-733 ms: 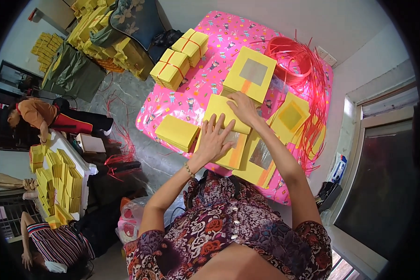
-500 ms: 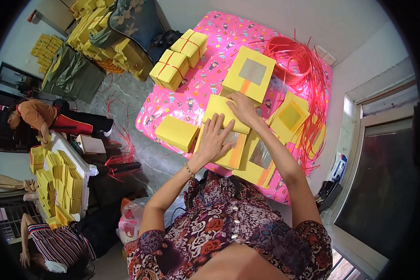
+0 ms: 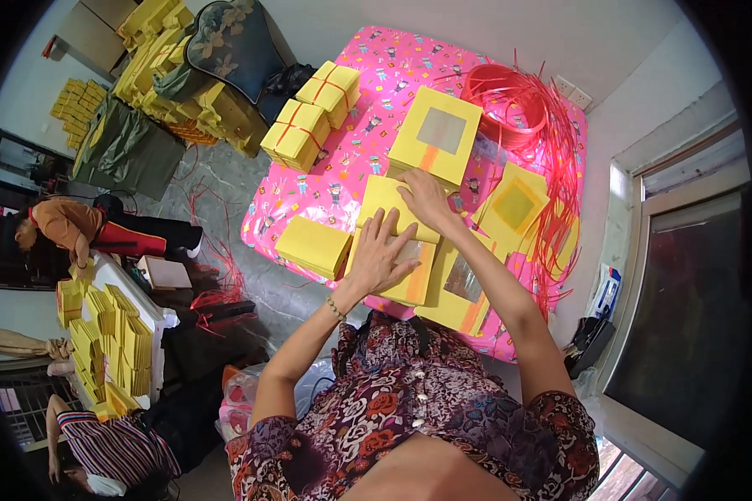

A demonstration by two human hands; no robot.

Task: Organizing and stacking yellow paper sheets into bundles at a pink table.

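Observation:
A yellow windowed paper bag lies on a stack at the near side of the table, its upper part folded over. My left hand rests flat on it with fingers spread, across the fold's lower edge and the window. My right hand lies on the far right corner of the folded part, fingers outstretched and slightly bent, gripping nothing that I can see. Just beyond stands a tall stack of yellow windowed bags. Left of my left hand is a pile of folded yellow bags.
A pink patterned cover lies over the table. Two tied yellow bundles stand at its far left. Red plastic strips coil at the far right, beside loose yellow bags. Two people work at a white table on the left.
The view has shifted slightly. Both hands stay on the folded bag in nearly the same place, and nothing has been picked up or put down.

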